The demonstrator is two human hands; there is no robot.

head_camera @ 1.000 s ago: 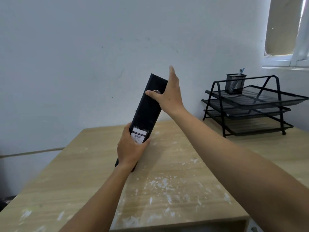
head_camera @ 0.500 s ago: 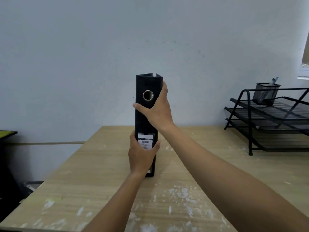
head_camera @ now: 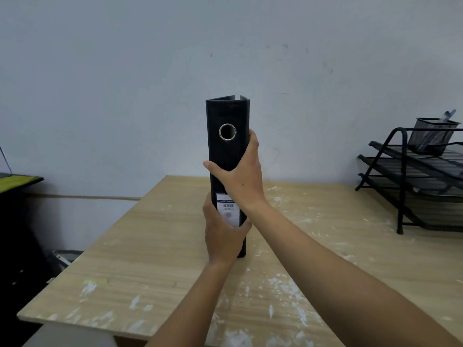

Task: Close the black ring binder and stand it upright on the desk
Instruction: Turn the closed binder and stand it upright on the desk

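Far left, beyond the desk's left edge: dark piece of furniture with a yellow-green top (head_camera: 17, 181), only partly in view.

Light wood-grain desk (head_camera: 155, 249), surface flecked with white paint or plaster specks, thickest toward the near edge and the right side. Pale grey wall behind.

Middle of the desk, set back from the near edge: black cardboard ring binder (head_camera: 227, 156), closed, standing upright on its bottom edge, spine facing the camera. Metal-rimmed finger hole (head_camera: 227, 132) high on the spine. White barcode label (head_camera: 227, 209) low on the spine, print too small to read. Covers at the top meeting almost flush, thin pale sliver between them.

Left hand (head_camera: 223, 236) wrapped around the lower spine from the near side, fingers on the left face, thumb on the right edge, clamped on the binder just below the label.

Right hand (head_camera: 241, 176) higher up, reaching in from the right; thumb laid across the spine pointing left, fingers curled along the right cover, gripping the binder at mid-height. Both forearms bare.

Far right corner of the desk: black wire-mesh three-tier letter tray (head_camera: 411, 176). On its top tier, black mesh pen cup (head_camera: 431, 136) with something pale blue sticking out, indistinct.
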